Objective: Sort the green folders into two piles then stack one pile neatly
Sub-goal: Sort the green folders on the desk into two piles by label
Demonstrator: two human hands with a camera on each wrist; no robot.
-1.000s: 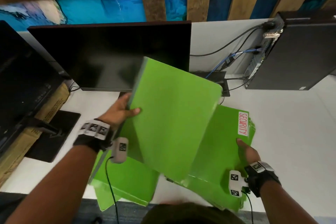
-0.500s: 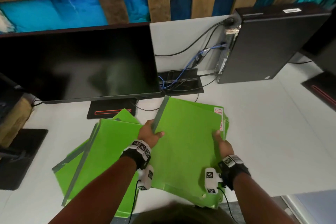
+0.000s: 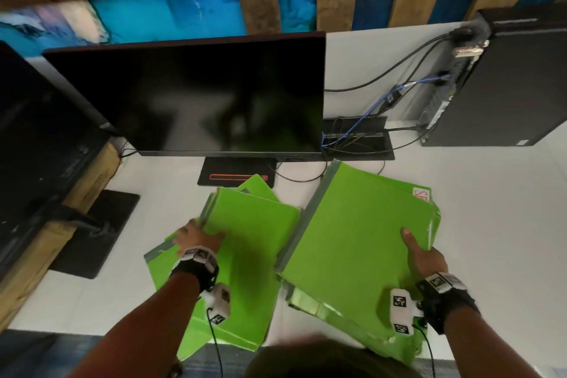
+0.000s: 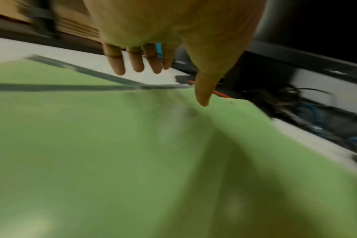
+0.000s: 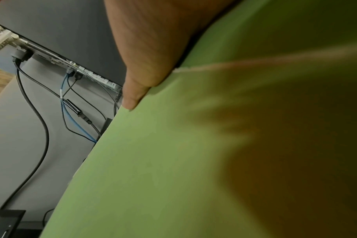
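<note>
Near bench [image 3: 478, 224] front edge | left hand [image 3: 196, 238] open on left folder pile [image 3: 245, 255] | right hand [image 3: 425, 258] pinching right folder pile [image 3: 362, 239] | square edges before stacking.

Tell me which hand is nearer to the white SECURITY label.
Right. The right hand holds the folder pile just below the label; the left hand is on the other pile.

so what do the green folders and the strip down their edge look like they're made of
Green folders: probably thin card, matte. The covers show flat colour with no glare and bend slightly under the right hand.
Grey spine strip: looks like cloth or paper tape, dull; too blurred to tell.
Lower folder's front edge: glossy, so perhaps a plastic sleeve or laminated cover.
</note>
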